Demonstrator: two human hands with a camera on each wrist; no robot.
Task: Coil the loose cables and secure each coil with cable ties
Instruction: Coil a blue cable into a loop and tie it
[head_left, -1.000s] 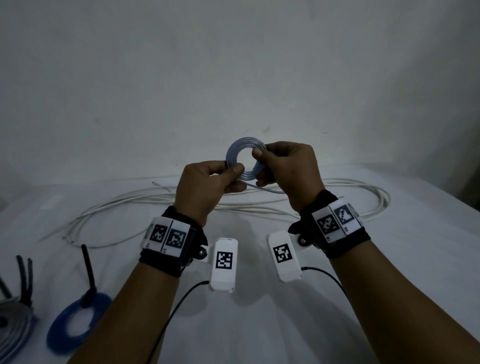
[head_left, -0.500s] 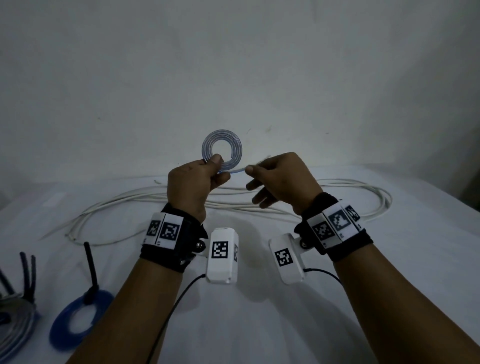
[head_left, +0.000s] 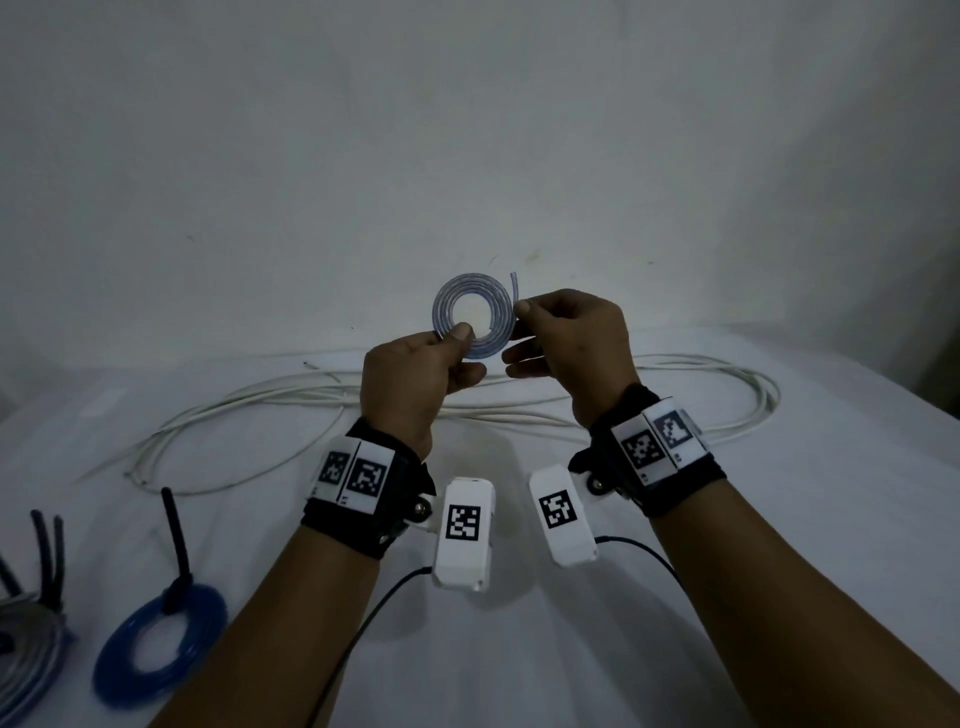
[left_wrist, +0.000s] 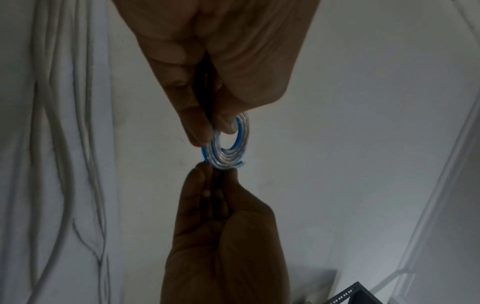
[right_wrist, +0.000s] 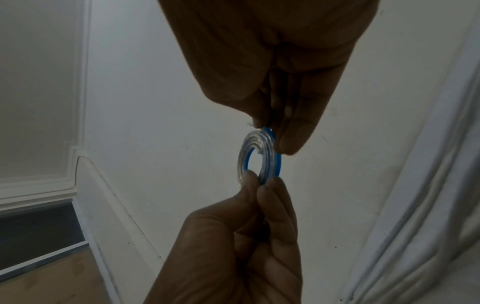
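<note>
At the far left edge of the table (head_left: 519, 649), a grey coil (head_left: 26, 654) is lying with black cable ties (head_left: 49, 551) sticking up from it. Just to its right a blue coil (head_left: 161, 644) is resting flat, bound by a black cable tie (head_left: 176, 540) whose tail is standing upright. Further back, a loose white cable (head_left: 249, 415) is sprawling in long loops across the white cloth, running behind both wrists to the right side.

Above the table, the left hand (head_left: 410, 384) is holding up a small clear-and-blue coil (head_left: 474, 321), with thumb and fingers curled and pinching its lower left rim. The left wrist view is showing that hand (left_wrist: 223, 61) gripping the coil (left_wrist: 228, 152) edge-on, the windings lying flat like a spiral. The coil is being kept upright, facing the head camera, well clear of the cloth.

The right hand (head_left: 571, 343) is pinching the coil's right side between thumb and forefinger, where the free end (head_left: 514, 286) of the cable is poking upward. In the right wrist view this hand (right_wrist: 275, 61) is closing on the top of the coil (right_wrist: 259, 158) while the left hand (right_wrist: 233, 246) is gripping from below.

Both wrists are wearing black straps with white marker tags and white camera units.
</note>
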